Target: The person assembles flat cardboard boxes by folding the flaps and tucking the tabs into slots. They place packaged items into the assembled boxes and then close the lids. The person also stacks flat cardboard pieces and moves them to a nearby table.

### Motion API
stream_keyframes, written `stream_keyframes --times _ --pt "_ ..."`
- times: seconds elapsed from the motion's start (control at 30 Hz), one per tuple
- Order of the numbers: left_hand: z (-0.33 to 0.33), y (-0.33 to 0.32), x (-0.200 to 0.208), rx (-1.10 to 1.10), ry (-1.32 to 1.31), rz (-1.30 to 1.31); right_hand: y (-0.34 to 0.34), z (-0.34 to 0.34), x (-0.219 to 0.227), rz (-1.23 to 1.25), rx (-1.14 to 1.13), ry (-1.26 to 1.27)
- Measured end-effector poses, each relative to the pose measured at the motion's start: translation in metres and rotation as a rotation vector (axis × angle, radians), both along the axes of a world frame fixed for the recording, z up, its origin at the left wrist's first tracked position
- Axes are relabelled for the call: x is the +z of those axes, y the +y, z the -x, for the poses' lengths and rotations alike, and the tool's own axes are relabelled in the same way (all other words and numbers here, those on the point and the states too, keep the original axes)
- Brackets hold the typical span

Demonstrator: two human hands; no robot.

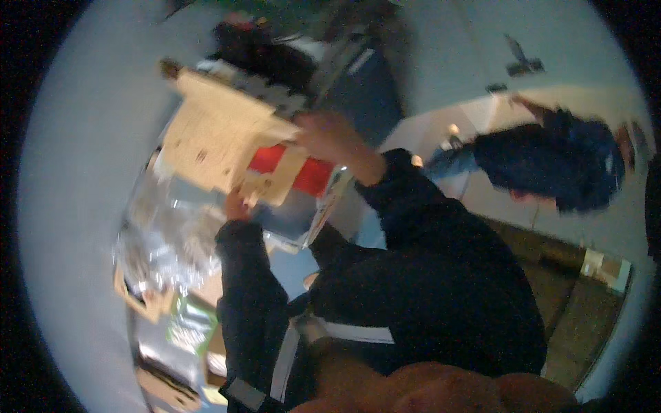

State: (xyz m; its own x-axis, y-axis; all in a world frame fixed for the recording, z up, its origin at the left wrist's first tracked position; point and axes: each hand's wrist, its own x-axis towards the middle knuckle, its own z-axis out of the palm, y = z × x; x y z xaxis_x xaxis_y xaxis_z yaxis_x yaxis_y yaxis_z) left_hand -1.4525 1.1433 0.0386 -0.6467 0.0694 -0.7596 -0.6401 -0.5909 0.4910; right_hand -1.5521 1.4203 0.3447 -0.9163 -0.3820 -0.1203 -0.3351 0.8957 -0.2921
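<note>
Both my hands are at a tan cardboard piece [286,175] with red panels on either side of a tan band. My left hand [237,205] is closed on its lower left edge, thumb over the top. My right hand [330,141] reaches across to its upper right; motion blur smears those fingers, and their grip is unclear. Beyond and left of the piece lies a larger tan cardboard sheet [206,134], its near edge beside my left hand. A dark blue-grey surface [289,215] shows beneath the tan-and-red piece.
Clear plastic bags [165,234] lie left of my left forearm. Nearer me is a green-and-clear packet [191,323]. A dark blue bin-like container [365,79] stands beyond my right hand. At the right, another person in dark clothes [551,162] is beside a pale table [475,117].
</note>
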Motion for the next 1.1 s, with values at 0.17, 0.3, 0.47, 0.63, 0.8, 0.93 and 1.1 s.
stream_keyframes --times 0.17,0.3,0.47,0.63,0.8,0.93,1.1 --pt "0.015 -0.054 -0.057 -0.509 0.577 0.68 0.001 0.014 0.004 0.083 -0.055 -0.053" --pt "0.023 -0.041 -0.042 -0.587 0.736 0.658 0.018 0.004 -0.013 0.15 -0.092 0.006" --pt "0.026 -0.013 0.036 -0.062 0.152 -0.007 0.045 -0.006 -0.013 0.248 -0.238 -0.057" --pt "0.01 -0.034 0.086 0.107 0.302 0.437 0.049 -0.021 0.041 0.183 -0.126 0.046" --pt "-0.04 -0.028 0.179 0.176 0.374 0.382 0.062 -0.063 0.063 0.072 -0.048 0.23" --pt "-0.126 -0.054 0.235 0.167 0.428 0.522 0.059 -0.097 0.071 0.102 -0.076 0.142" --pt "-0.239 -0.13 0.276 -0.109 0.539 0.998 0.05 -0.147 0.06 0.227 -0.118 0.058"
